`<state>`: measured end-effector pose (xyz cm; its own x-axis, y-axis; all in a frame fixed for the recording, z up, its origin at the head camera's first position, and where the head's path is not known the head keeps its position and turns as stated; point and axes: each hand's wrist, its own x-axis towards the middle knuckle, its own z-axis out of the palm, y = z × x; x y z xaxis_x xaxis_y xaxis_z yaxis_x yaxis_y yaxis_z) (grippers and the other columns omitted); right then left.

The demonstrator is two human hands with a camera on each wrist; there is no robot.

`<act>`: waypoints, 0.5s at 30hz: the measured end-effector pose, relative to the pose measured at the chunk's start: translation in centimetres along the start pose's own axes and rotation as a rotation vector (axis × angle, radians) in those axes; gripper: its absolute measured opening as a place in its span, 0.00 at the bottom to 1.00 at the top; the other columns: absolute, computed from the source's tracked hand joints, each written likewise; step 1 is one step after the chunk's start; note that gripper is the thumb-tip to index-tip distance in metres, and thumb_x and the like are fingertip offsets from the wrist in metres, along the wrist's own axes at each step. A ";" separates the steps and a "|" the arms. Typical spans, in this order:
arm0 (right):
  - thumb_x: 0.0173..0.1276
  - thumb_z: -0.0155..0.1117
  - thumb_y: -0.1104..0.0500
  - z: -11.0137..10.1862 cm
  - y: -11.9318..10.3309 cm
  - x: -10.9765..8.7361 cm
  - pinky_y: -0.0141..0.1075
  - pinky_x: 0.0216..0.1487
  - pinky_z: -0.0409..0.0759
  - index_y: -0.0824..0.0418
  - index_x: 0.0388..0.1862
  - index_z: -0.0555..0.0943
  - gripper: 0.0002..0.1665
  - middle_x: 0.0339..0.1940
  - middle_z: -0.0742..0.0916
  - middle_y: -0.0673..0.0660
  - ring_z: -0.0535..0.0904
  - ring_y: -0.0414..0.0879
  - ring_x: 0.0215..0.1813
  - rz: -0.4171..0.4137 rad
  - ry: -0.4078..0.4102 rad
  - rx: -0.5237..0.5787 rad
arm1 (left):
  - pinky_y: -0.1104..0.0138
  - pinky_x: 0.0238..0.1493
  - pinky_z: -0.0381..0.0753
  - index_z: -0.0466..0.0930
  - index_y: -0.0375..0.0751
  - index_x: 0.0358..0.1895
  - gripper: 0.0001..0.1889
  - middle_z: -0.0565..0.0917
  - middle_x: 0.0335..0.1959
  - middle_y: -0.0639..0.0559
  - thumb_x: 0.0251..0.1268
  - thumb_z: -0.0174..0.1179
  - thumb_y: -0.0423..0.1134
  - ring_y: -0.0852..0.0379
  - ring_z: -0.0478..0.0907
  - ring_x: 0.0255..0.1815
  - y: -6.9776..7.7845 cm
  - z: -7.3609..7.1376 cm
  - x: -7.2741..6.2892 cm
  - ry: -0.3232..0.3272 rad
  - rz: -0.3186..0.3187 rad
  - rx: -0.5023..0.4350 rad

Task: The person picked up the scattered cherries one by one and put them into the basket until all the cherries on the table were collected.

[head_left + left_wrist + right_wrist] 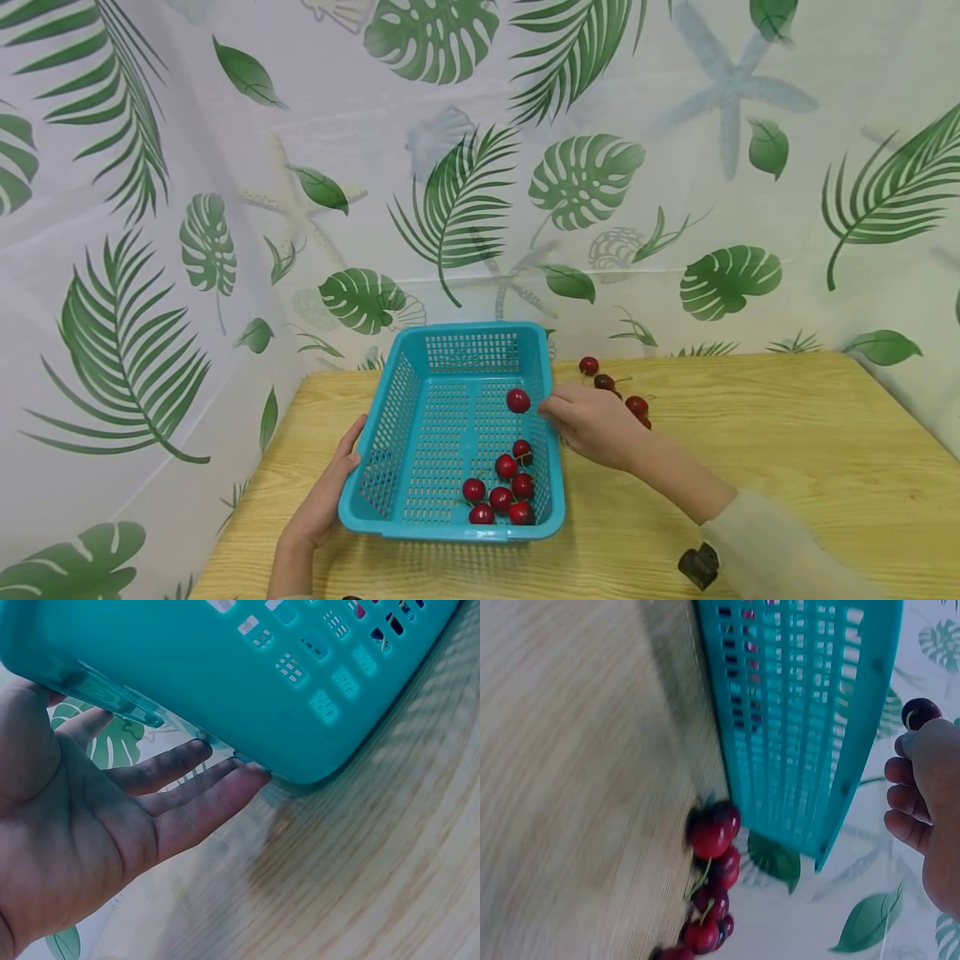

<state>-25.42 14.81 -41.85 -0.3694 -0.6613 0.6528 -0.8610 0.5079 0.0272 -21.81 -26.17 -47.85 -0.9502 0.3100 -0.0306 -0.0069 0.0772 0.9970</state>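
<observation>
A turquoise plastic basket [450,442] with several red cherries [501,500] in its near right corner stands on the table. My left hand [326,496] rests against the basket's left side; in the left wrist view its fairly straight fingers [202,806] touch the outer wall, and the thumb is partly hidden by the rim. Over the basket's right side, my right hand [596,423] pinches one dark red cherry [517,401] with thumb and forefinger. That cherry [920,712] also shows at the fingertips in the right wrist view, above rim height.
More cherries [709,832], some with stems, lie on the wooden table [787,450] beyond the basket's right side, partly behind my right hand. A small black object [699,567] is by the right sleeve. Leaf-printed cloth [600,308] hangs behind and to the left.
</observation>
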 end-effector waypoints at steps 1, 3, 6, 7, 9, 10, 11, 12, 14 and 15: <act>0.60 0.70 0.68 0.1 -0.5 0.3 0.31 0.32 0.80 0.60 0.37 0.82 0.08 0.31 0.82 0.51 0.80 0.43 0.34 0.000 -0.021 0.005 | 0.50 0.55 0.75 0.37 0.58 0.81 0.31 0.39 0.81 0.41 0.81 0.33 0.52 0.25 0.52 0.73 0.0 0.0 0.0 -0.004 0.003 -0.001; 0.63 0.68 0.67 0.3 -1.4 0.8 0.31 0.34 0.80 0.60 0.38 0.83 0.06 0.31 0.83 0.50 0.80 0.43 0.35 -0.003 -0.063 0.021 | 0.50 0.55 0.75 0.36 0.57 0.81 0.31 0.39 0.81 0.40 0.81 0.33 0.51 0.25 0.52 0.73 0.0 0.0 0.0 -0.007 0.006 -0.003; 0.64 0.68 0.65 0.7 -2.8 1.5 0.29 0.35 0.80 0.58 0.38 0.84 0.05 0.32 0.84 0.49 0.80 0.42 0.36 -0.003 -0.137 0.028 | 0.50 0.55 0.75 0.36 0.57 0.81 0.31 0.40 0.81 0.40 0.81 0.33 0.51 0.24 0.52 0.72 0.0 0.0 0.1 -0.009 0.006 -0.005; 0.64 0.68 0.65 0.9 -3.2 1.8 0.29 0.35 0.80 0.57 0.37 0.84 0.04 0.31 0.85 0.48 0.81 0.42 0.36 -0.007 -0.151 0.026 | 0.49 0.55 0.75 0.36 0.57 0.81 0.31 0.40 0.81 0.40 0.81 0.33 0.51 0.24 0.52 0.72 0.0 0.0 0.1 -0.008 0.006 -0.004; 0.64 0.69 0.64 1.4 -4.1 2.3 0.28 0.36 0.79 0.56 0.36 0.84 0.04 0.31 0.85 0.47 0.81 0.41 0.36 -0.018 -0.179 0.018 | 0.49 0.55 0.75 0.36 0.58 0.81 0.31 0.40 0.81 0.40 0.81 0.33 0.52 0.24 0.52 0.72 0.0 0.0 0.1 -0.006 0.003 -0.003; 0.65 0.68 0.63 1.6 -4.5 2.5 0.27 0.35 0.79 0.55 0.35 0.84 0.03 0.30 0.84 0.47 0.81 0.41 0.36 -0.022 -0.197 0.010 | 0.50 0.56 0.74 0.37 0.59 0.81 0.31 0.40 0.81 0.40 0.81 0.33 0.52 0.25 0.52 0.73 0.0 0.0 0.1 -0.003 0.003 0.000; 0.65 0.68 0.63 1.9 -4.8 2.7 0.26 0.35 0.79 0.55 0.33 0.84 0.03 0.29 0.84 0.46 0.80 0.40 0.36 -0.032 -0.207 0.006 | 0.50 0.56 0.74 0.37 0.59 0.81 0.31 0.40 0.81 0.40 0.81 0.33 0.52 0.25 0.52 0.73 0.0 0.0 0.1 0.000 0.000 0.002; 0.65 0.68 0.62 2.2 -5.2 3.0 0.26 0.34 0.78 0.55 0.32 0.84 0.03 0.28 0.83 0.46 0.80 0.40 0.35 -0.036 -0.217 0.001 | 0.50 0.56 0.74 0.38 0.59 0.81 0.31 0.40 0.81 0.40 0.81 0.33 0.52 0.25 0.53 0.73 0.0 0.0 0.1 0.005 -0.003 0.005; 0.66 0.68 0.61 2.6 -5.7 3.3 0.25 0.33 0.77 0.54 0.30 0.84 0.04 0.26 0.82 0.45 0.80 0.39 0.34 -0.051 -0.245 -0.019 | 0.50 0.56 0.74 0.39 0.60 0.81 0.31 0.41 0.81 0.40 0.81 0.34 0.52 0.26 0.53 0.72 0.1 0.1 0.1 0.015 -0.009 0.010; 0.65 0.68 0.62 2.9 -6.0 3.5 0.25 0.32 0.76 0.54 0.29 0.83 0.05 0.25 0.81 0.45 0.79 0.39 0.33 -0.055 -0.260 -0.026 | 0.50 0.56 0.74 0.39 0.60 0.81 0.31 0.41 0.81 0.40 0.81 0.34 0.52 0.26 0.53 0.72 0.1 0.1 0.1 0.017 -0.010 0.015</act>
<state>-22.56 7.86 -41.91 -0.4026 -0.8065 0.4330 -0.8743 0.4789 0.0791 -21.86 -26.08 -47.74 -0.9554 0.2927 -0.0394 -0.0120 0.0949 0.9954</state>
